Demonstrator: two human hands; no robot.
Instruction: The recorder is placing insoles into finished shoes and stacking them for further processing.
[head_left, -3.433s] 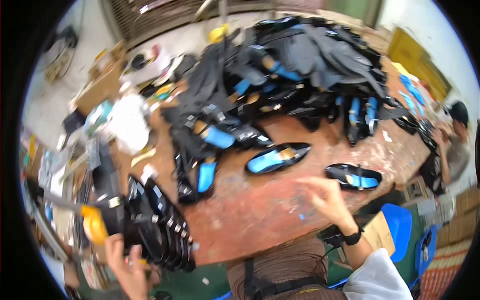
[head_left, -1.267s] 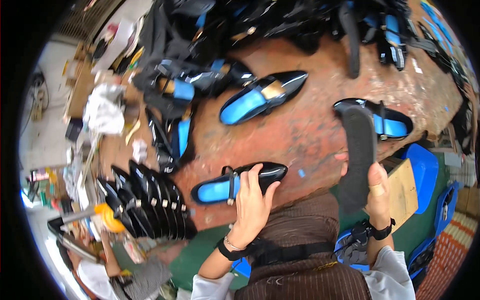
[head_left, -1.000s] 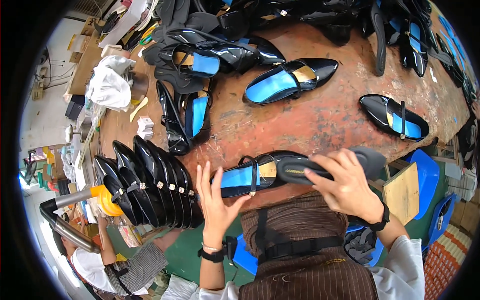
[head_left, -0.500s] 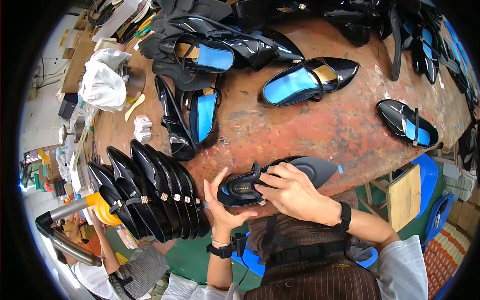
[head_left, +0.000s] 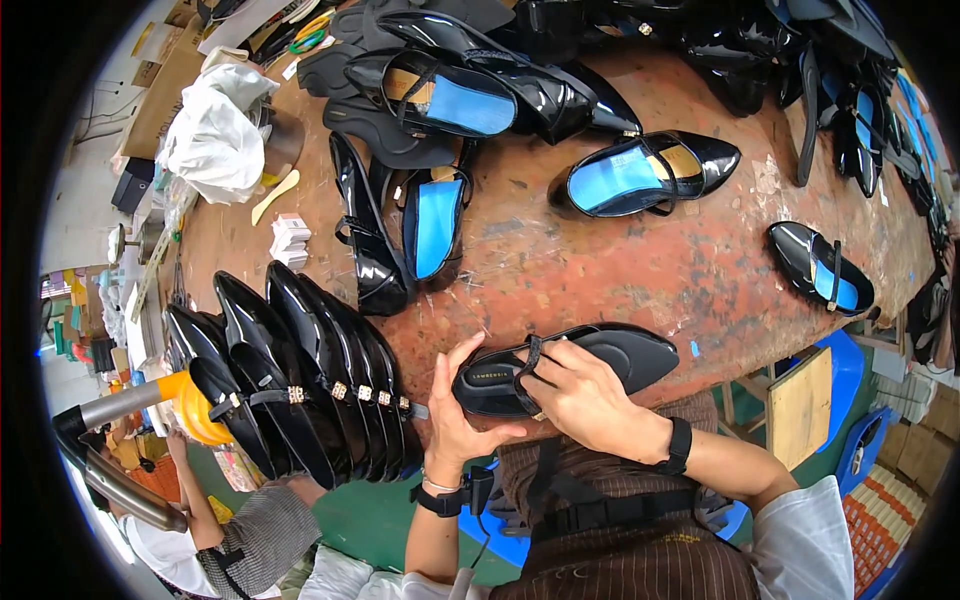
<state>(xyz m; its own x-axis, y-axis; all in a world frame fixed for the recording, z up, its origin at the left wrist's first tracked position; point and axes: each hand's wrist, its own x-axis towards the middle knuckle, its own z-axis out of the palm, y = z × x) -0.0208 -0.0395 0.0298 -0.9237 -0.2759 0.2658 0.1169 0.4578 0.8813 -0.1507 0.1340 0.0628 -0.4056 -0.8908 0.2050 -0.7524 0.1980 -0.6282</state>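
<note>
A black patent pointed shoe [head_left: 490, 408] with a strap lies on the table in front of me, toe to the right. Inside it sits a dark insole [head_left: 645, 362], reaching from heel to toe. My left hand [head_left: 455, 420] cups the heel, thumb on the near side and fingers stretched along the far side. Over the middle of the shoe, my right hand [head_left: 585, 390] bends its fingers around the strap [head_left: 527, 365] and into the opening. Its fingertips are partly hidden.
Several finished-looking black shoes [head_left: 330, 330] stand in a row at left, beside a grey-and-yellow pipe [head_left: 130, 405]. Shoes with blue linings [head_left: 620, 180] lie farther back, near stacked dark insoles [head_left: 345, 85]. A white bag [head_left: 215, 130] is at far left. Another person [head_left: 250, 540] sits lower left.
The insole's tip, which stuck out over the toe, now lies inside the shoe. The blue at the heel is covered. My right hand stays at the strap; the view has shifted slightly.
</note>
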